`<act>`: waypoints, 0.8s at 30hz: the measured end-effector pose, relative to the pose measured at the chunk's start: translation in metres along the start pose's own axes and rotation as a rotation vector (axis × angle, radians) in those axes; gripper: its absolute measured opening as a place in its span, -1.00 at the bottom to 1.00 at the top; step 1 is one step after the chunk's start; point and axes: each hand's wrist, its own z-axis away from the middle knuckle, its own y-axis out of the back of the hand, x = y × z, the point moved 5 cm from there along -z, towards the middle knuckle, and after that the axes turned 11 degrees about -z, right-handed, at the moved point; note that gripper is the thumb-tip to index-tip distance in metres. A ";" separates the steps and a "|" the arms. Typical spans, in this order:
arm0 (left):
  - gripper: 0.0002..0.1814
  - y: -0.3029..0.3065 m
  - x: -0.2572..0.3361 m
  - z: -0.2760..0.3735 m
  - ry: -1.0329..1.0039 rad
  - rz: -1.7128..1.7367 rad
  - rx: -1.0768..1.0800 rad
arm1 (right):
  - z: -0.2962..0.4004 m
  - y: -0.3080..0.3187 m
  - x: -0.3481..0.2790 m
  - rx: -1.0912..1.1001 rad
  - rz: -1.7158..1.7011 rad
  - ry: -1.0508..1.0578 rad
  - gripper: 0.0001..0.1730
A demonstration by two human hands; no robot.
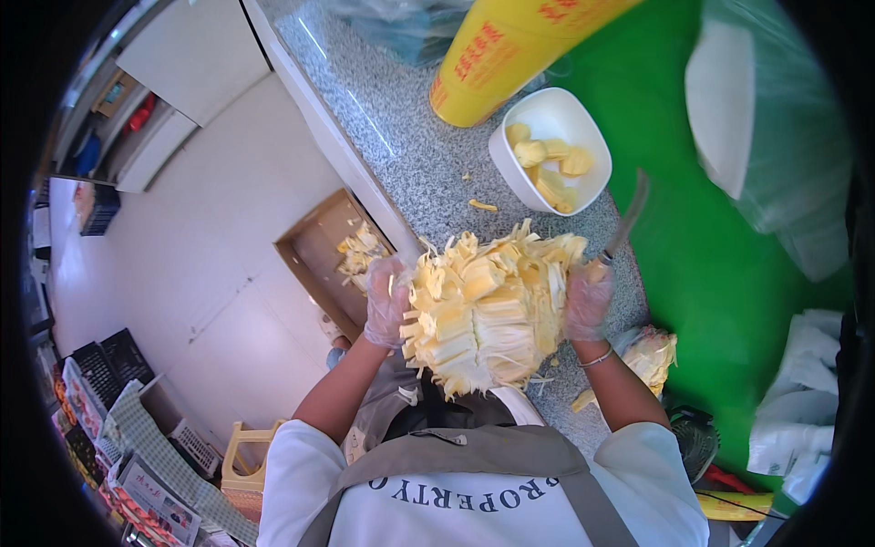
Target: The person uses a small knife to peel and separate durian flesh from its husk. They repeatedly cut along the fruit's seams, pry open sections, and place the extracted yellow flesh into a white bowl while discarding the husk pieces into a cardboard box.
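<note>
A large piece of opened jackfruit (485, 308), yellow with pale fibrous strands, is held up between my two hands over the granite counter's edge. My left hand (387, 301), in a clear plastic glove, grips its left side. Gloved as well, my right hand (589, 297) is at the fruit's right side and holds a curved knife (627, 215), blade pointing up and away. Beyond the fruit stands a white plastic bowl (501, 157) with several yellow jackfruit pods (547, 161) inside. Small yellow scraps (482, 205) lie on the counter.
A cardboard box (311, 249) with fruit scraps is at the lower left of the counter. Yellow printed rolls (472, 75) lie behind the bowl. Right of my forearm are a wrapped jackfruit piece (649, 359), a small black fan (694, 437) and white plastic bags (796, 396) on a green surface.
</note>
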 end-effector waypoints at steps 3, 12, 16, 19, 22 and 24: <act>-0.41 0.030 0.011 -0.014 0.533 0.402 -0.061 | 0.002 -0.007 -0.019 -0.067 -0.010 0.039 -0.85; -0.51 0.086 0.041 -0.038 0.347 -0.156 -0.273 | -0.010 -0.029 -0.004 -0.136 0.055 0.188 -0.83; -0.60 0.064 0.096 -0.056 0.420 -0.472 -0.693 | -0.002 -0.025 -0.034 -0.126 0.096 0.233 -0.77; -0.61 0.039 0.091 -0.060 0.265 -0.467 -1.088 | -0.001 -0.032 -0.028 -0.158 0.108 0.336 -0.74; -0.65 0.014 0.050 -0.051 -0.038 -0.493 -1.214 | -0.023 -0.088 0.044 -0.187 0.306 0.442 -0.91; -0.66 0.031 0.015 -0.045 0.244 -0.311 -1.084 | -0.009 -0.071 -0.011 -0.225 0.307 0.420 -0.89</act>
